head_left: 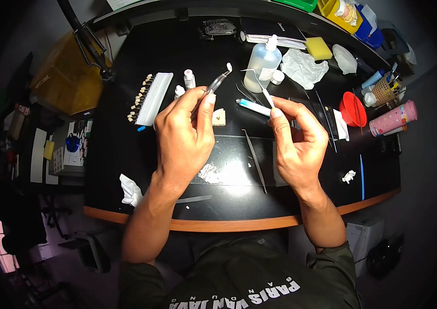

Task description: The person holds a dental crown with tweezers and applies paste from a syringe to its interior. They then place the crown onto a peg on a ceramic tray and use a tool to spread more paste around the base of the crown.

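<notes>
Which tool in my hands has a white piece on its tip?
The thicker tool in your left hand, ending in the white piece. The slim tool in your right hand has a bare, bent tip.

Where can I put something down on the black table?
At the back left, the table looks bare between the white sample holder and the dark bundle. Another gap lies between the small blue piece and the crumpled tissue. It's crowded at back right, around the bottle, crumpled paper and yellow sponge.

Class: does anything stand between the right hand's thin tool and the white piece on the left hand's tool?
Nothing visible does: between the tip of the thin tool and the white piece, only a gap shows, black tabletop behind.
</notes>
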The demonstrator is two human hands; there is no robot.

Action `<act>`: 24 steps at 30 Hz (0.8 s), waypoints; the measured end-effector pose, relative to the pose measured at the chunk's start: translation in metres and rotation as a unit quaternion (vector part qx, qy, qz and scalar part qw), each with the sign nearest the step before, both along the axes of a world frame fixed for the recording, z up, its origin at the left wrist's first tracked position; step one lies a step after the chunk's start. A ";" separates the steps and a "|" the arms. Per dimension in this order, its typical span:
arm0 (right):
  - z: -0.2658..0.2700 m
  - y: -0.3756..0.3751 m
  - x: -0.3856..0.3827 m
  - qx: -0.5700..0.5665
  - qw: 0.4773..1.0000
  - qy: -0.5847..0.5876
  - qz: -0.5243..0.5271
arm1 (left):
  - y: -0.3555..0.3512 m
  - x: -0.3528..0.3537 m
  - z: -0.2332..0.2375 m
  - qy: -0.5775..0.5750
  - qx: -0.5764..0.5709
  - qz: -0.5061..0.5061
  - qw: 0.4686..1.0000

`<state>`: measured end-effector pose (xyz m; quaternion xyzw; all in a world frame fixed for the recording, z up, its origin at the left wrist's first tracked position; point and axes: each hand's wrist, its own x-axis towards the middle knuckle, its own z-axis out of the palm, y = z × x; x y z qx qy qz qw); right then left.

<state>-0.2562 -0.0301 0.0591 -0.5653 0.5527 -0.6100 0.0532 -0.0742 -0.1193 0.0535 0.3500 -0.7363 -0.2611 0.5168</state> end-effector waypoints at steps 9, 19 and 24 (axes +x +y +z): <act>0.002 -0.002 0.003 -0.025 0.999 0.042 -0.007 | 0.005 0.001 0.005 -0.018 0.048 -0.018 0.999; 0.004 -0.001 0.004 -0.012 0.999 0.040 -0.008 | 0.006 0.002 0.005 -0.029 0.045 -0.023 0.998; 0.005 -0.001 0.004 0.000 1.000 0.027 -0.007 | 0.006 0.002 0.005 -0.029 0.045 -0.025 0.998</act>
